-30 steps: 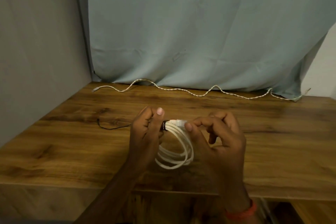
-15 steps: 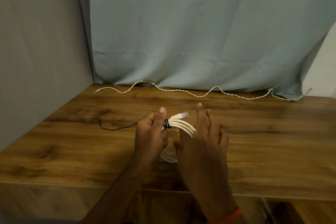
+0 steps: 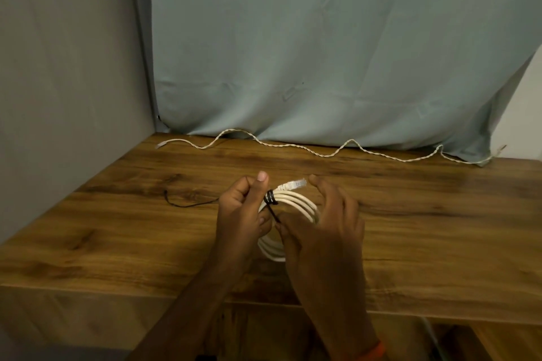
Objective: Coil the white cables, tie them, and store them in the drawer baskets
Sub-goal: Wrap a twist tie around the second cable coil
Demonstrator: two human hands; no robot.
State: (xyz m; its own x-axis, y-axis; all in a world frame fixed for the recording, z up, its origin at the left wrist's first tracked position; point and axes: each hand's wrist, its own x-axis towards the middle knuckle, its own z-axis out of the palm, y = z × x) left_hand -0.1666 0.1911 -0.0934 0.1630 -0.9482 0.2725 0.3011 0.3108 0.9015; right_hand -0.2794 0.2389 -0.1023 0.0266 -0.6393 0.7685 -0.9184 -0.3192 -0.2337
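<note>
A coiled white cable (image 3: 299, 204) with a clear plug at its top is held over the wooden table (image 3: 117, 231). A black tie (image 3: 271, 198) is wound around the coil near the plug. My left hand (image 3: 243, 214) grips the coil at the wrapped spot. My right hand (image 3: 322, 228) covers the coil's right side, its thumb and fingertip pinching the tie's loose black end below the wrap. A second, twisted white cable (image 3: 322, 152) lies stretched along the table's back edge.
A thin black tie (image 3: 187, 204) lies on the table left of my hands. A grey-blue curtain (image 3: 322, 53) hangs behind the table, and a grey wall (image 3: 67, 67) closes the left side. The table's front edge runs below my wrists.
My right hand turned palm-down over the coil and took the tie's loose end. The plug end of the cable now sticks out clearly above the wrap.
</note>
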